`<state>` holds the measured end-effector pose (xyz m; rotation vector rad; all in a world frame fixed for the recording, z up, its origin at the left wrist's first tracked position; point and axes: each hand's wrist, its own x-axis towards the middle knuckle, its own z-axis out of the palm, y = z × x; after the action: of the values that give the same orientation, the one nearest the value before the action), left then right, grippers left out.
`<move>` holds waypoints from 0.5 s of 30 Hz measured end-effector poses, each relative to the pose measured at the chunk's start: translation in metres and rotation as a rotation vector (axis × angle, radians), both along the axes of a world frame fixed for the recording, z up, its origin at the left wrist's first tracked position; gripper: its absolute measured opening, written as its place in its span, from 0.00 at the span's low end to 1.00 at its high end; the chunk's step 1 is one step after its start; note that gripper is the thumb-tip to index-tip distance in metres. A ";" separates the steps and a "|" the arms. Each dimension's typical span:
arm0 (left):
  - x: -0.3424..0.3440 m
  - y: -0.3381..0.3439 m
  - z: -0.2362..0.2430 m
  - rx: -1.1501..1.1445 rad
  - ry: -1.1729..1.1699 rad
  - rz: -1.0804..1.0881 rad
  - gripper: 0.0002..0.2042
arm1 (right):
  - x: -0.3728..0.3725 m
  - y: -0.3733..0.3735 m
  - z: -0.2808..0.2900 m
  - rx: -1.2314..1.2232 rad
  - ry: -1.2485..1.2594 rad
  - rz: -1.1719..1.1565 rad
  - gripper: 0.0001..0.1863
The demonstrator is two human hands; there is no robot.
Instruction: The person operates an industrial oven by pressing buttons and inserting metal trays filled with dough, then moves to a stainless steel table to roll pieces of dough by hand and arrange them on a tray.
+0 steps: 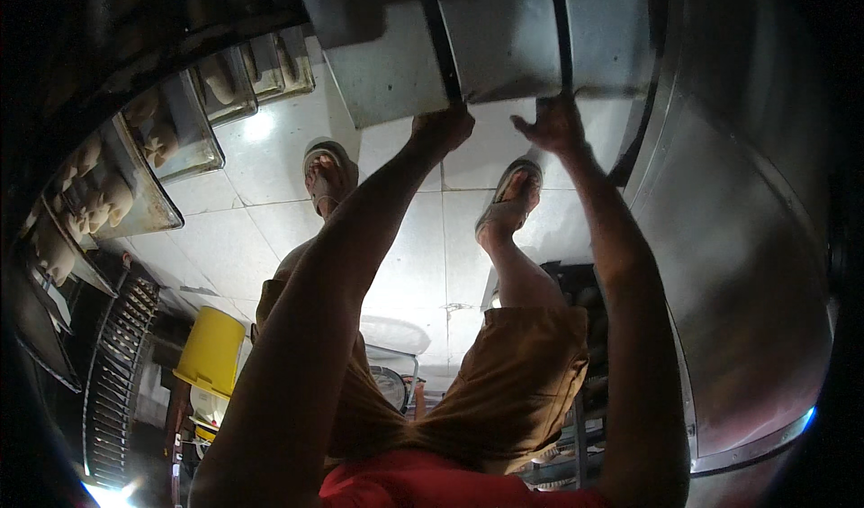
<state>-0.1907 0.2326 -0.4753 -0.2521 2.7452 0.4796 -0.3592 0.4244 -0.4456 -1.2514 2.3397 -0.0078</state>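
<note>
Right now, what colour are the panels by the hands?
The panels are grey, clearest in head view.

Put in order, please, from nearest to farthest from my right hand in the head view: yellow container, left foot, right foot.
1. Right foot: just below the right hand in the picture.
2. Left foot: farther to the left.
3. Yellow container: at lower left, farthest.

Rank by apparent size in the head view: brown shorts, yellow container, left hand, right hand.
1. Brown shorts
2. Yellow container
3. Left hand and right hand: too alike to rank apart.
</note>
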 end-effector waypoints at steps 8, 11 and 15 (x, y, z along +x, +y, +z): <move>0.117 0.064 -0.045 0.323 -0.166 0.016 0.17 | 0.080 0.059 0.010 0.271 -0.345 0.003 0.24; 0.153 0.079 -0.059 0.518 0.094 0.488 0.11 | 0.103 0.059 0.026 0.131 -0.341 -0.016 0.22; 0.073 0.050 0.060 0.568 -0.399 0.450 0.15 | 0.146 0.087 0.069 -0.025 -0.124 -0.097 0.33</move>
<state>-0.1176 0.2826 -0.4155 -0.7273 2.0545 1.1537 -0.2136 0.5118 -0.3763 -1.1146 2.2968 -0.1434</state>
